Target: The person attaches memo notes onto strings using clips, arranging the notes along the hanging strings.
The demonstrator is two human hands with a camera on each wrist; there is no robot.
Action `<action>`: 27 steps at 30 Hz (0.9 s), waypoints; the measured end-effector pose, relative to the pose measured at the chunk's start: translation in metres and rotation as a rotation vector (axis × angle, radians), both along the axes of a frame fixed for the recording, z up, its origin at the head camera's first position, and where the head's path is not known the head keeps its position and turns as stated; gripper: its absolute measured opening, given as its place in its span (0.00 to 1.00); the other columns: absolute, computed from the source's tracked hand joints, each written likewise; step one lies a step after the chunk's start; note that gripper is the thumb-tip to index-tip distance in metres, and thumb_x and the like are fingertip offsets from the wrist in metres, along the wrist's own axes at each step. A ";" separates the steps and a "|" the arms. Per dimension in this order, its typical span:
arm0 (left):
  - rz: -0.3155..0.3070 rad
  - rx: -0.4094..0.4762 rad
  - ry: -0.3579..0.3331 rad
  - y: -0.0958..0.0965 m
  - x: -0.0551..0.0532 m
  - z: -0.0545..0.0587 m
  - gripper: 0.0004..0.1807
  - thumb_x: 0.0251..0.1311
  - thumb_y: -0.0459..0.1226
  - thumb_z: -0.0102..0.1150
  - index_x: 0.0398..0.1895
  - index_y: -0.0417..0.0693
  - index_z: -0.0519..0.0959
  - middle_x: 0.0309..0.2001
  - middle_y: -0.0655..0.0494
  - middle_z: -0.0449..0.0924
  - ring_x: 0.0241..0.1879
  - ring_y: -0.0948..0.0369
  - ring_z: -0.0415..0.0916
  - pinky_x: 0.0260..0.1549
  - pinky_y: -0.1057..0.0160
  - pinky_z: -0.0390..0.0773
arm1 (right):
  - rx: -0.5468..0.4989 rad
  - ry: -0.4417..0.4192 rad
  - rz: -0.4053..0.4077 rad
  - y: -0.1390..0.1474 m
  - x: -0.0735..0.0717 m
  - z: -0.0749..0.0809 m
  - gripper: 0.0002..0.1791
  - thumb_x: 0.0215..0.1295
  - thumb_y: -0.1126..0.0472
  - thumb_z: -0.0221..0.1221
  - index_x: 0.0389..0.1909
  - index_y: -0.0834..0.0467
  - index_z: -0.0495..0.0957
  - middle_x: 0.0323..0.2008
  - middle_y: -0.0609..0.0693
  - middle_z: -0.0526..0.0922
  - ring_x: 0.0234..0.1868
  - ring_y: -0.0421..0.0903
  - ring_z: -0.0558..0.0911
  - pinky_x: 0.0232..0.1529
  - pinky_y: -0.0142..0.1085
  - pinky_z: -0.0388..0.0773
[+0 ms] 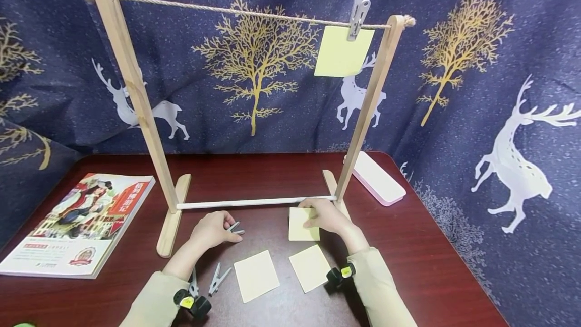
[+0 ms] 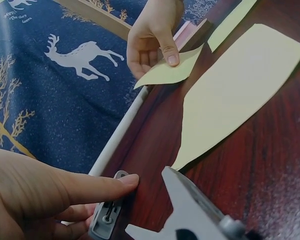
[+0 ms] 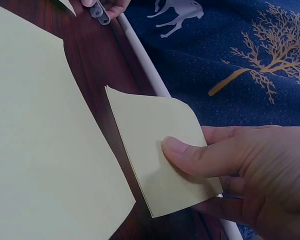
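Between thumb and fingers, my left hand (image 1: 214,229) holds a grey clothespin (image 1: 234,227) low over the table, left of the middle. My right hand (image 1: 328,215) pinches a yellow sticky note (image 1: 301,225) at its right side, thumb on top and fingers beneath. In the right wrist view the held note (image 3: 155,150) curls at its upper edge. Two more yellow notes, a left one (image 1: 256,276) and a right one (image 1: 310,268), lie nearer me on the table. By my left wrist lie more clothespins, one of them a grey clothespin (image 1: 219,278) in plain sight.
A wooden frame (image 1: 140,100) stands behind my hands, with a white bar (image 1: 254,202) low across it. From its rope (image 1: 218,9) hangs a yellow note (image 1: 340,54) in a grey clothespin (image 1: 357,16). A magazine (image 1: 81,221) lies left, a pink-white case (image 1: 378,178) right.
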State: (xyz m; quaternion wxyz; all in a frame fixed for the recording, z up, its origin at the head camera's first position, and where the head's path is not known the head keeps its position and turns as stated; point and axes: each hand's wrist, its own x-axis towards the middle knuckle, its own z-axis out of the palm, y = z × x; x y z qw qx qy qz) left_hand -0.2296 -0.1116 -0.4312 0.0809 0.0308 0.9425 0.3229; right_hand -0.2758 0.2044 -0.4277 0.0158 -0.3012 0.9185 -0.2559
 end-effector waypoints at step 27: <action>-0.044 0.021 0.020 -0.004 -0.003 -0.003 0.19 0.44 0.43 0.76 0.35 0.43 0.80 0.29 0.56 0.77 0.29 0.62 0.71 0.28 0.63 0.68 | -0.063 -0.107 -0.033 0.005 -0.001 -0.001 0.21 0.44 0.62 0.76 0.39 0.63 0.80 0.30 0.51 0.84 0.30 0.38 0.75 0.36 0.30 0.71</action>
